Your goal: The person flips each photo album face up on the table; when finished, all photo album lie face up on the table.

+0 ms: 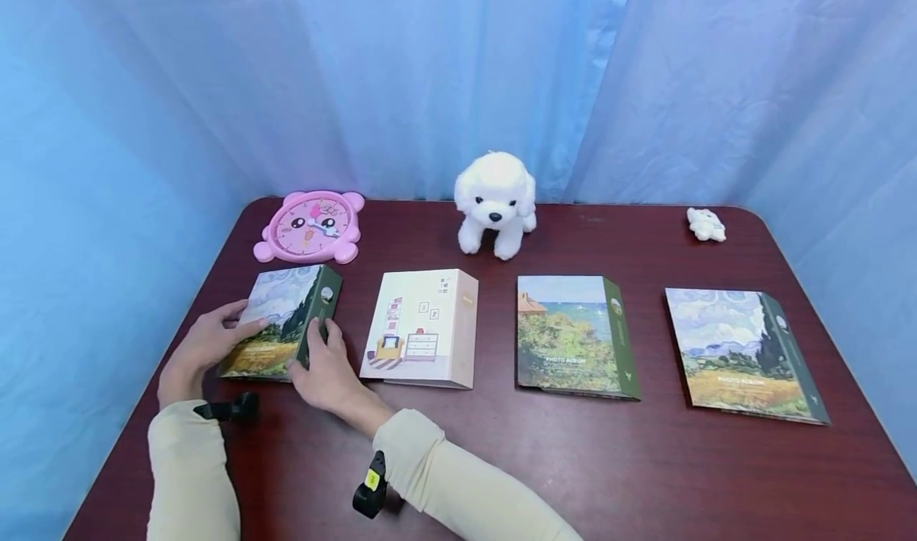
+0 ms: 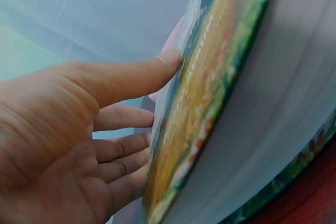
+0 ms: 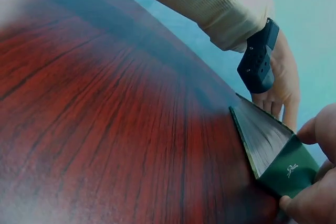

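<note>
A photo album (image 1: 286,296) with a painted field-and-sky cover lies at the table's left, its dark green spine facing right. On its left edge is my left hand (image 1: 203,348); the thumb touches the cover and the other fingers extend fairly straight along the side, as the left wrist view shows. My right hand (image 1: 333,375) pinches the green spine (image 3: 289,169), one digit at its upper edge and another at its lower edge. White pages (image 2: 268,93) show between the covers. The left fingertips are partly hidden by the album.
Rightward stand a cream album (image 1: 411,326), a seaside-painting album (image 1: 569,334) and another field-painting album (image 1: 734,350). Behind are a pink clock (image 1: 311,227), a white plush dog (image 1: 496,203) and a small white figure (image 1: 705,225). Blue curtains (image 1: 458,87) surround the dark red table (image 1: 645,469).
</note>
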The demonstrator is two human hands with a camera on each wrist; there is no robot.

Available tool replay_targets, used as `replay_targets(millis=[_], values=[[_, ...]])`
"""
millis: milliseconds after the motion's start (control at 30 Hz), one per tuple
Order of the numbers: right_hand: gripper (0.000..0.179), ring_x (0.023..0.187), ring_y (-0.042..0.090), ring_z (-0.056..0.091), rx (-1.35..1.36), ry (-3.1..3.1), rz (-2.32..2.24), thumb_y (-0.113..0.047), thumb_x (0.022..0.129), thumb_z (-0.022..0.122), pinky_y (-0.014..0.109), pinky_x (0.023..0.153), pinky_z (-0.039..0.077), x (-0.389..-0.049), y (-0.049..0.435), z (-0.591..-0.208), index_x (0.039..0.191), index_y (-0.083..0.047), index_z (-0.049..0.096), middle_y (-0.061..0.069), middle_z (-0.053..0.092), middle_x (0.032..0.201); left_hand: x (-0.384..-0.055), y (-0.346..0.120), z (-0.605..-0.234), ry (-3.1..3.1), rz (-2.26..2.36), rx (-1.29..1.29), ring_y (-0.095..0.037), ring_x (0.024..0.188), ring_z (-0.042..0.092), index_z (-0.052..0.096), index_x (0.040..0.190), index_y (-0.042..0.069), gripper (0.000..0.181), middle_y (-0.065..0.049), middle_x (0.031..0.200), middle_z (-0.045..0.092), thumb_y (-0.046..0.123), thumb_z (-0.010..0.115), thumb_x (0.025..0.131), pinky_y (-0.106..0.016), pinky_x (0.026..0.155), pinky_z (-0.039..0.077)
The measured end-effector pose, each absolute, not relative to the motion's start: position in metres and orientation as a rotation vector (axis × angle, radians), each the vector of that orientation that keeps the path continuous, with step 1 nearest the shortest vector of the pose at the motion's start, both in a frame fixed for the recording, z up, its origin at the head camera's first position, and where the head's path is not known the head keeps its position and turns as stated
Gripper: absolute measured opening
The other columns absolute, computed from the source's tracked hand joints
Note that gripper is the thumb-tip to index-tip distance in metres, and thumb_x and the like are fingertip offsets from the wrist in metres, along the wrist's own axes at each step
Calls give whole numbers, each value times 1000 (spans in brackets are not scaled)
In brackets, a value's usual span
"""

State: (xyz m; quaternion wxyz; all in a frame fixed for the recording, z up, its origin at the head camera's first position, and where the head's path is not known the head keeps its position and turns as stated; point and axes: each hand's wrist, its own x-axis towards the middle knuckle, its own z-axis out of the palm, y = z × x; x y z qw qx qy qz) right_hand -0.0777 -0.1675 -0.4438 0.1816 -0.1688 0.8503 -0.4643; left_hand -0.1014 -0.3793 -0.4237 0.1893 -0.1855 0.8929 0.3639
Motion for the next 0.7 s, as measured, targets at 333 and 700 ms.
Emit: replay_targets(millis=[333,700], values=[[63,138,24,35,-388,2379,-1495,-32,93,52,29,109,36,-82,-163,-430,151,-18,30,10,17,157,-98,-370,-414,2419,1007,-482,-47,126,34,3,153,3,110,-36,148,22,74,49,82,-60,100,40],[62,116,17,57,-201,2258,-1805,-31,94,57,24,95,48,-95,-158,-428,147,-7,37,13,48,136,-99,-345,-411,2479,1133,-277,-53,132,19,-2,155,18,91,-32,153,3,60,47,90,-72,99,29]])
